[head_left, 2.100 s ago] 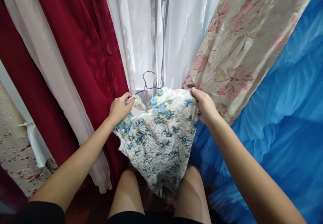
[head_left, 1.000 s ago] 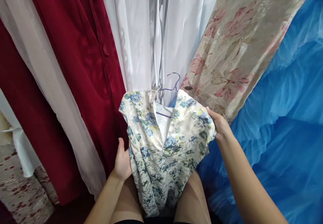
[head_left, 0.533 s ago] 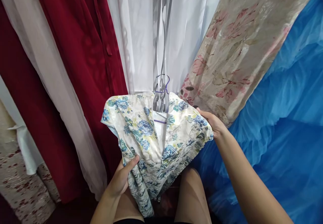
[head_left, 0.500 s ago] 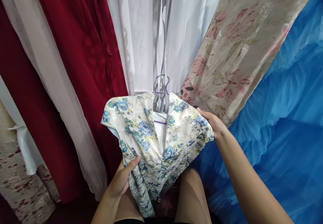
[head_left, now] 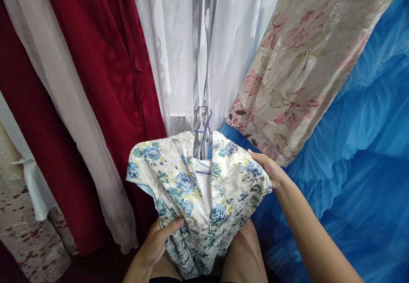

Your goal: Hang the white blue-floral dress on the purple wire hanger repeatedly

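Down at the bottom edge, the person's bare thighs (head_left: 244, 253) frame the shot. Just above them the left hand (head_left: 158, 242) is clamped on the lower front of the blue-floral dress (head_left: 179, 181), with the thumb pressed across the print and the cloth bunched under the fingers. The skirt part drops down between the knees.

The two hands are well apart. The right hand (head_left: 268, 168) grips the dress at its right shoulder, fingers closed on the sleeve edge, and its forearm runs in from the lower right. Between them the bodice spreads open and faces up. It is cream cloth with blue roses and a V neckline that shows a white inside.

A purple hanger (head_left: 208, 119) sits in that neckline. Its bar shows in the V and its hook rises just above the collar, right against a bundle of silver ribbons (head_left: 203, 40) hanging straight down. So the dress is on its hanger, held out in front of the rack at about lap height.

To the right a big cloud of blue tulle (head_left: 351, 168) fills the side, touching the dress under the right wrist. Above it hangs a beige brocade with pink flowers (head_left: 297, 70). White sheer fabric (head_left: 169, 53) hangs dead centre behind the hook. To the left are a deep red garment (head_left: 105, 61) and a pale sheer panel (head_left: 64, 104), and a speckled cloth (head_left: 28, 240) fills the far lower left corner.
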`<state>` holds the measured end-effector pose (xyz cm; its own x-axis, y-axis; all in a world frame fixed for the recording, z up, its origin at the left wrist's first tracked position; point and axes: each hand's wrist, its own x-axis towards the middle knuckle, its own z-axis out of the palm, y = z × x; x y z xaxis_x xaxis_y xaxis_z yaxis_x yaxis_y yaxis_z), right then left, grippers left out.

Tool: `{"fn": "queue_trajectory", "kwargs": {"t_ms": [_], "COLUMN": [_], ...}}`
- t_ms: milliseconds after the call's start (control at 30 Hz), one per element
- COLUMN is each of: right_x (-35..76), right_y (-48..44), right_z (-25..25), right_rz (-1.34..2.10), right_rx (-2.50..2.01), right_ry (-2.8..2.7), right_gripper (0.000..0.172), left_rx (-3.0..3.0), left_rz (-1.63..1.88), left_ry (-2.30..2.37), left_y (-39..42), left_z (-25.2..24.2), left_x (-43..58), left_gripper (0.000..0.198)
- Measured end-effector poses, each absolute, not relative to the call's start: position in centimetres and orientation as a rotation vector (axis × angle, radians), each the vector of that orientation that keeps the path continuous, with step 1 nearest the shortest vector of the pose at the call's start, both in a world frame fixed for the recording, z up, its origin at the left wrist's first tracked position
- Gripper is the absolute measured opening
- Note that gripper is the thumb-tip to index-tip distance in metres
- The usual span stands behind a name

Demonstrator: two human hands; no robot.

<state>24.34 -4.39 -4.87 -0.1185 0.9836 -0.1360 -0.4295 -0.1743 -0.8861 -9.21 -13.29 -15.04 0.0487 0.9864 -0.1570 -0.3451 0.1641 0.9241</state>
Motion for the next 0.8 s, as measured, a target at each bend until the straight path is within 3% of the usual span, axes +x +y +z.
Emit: {"fn": "queue_trajectory", "kwargs": {"t_ms": [533,800], "right_x": [24.4,24.6], "right_y": [-2.6,-4.8], "right_z": [-1.7,-3.4], "right_rz": [1.553,1.523], "right_rx": [-0.902,-1.009], "right_ry": [-0.785,-0.904], "right_gripper": [0.026,0.022], "left_rx": [0.813,0.712], "left_rz": [1.424,1.303], "left_ry": [0.803,1.003], "left_y": [-10.3,-12.2], "left_z": [-11.2,-15.0], "left_x": [-8.0,-9.1], "left_gripper": [0.076,0.073]}}
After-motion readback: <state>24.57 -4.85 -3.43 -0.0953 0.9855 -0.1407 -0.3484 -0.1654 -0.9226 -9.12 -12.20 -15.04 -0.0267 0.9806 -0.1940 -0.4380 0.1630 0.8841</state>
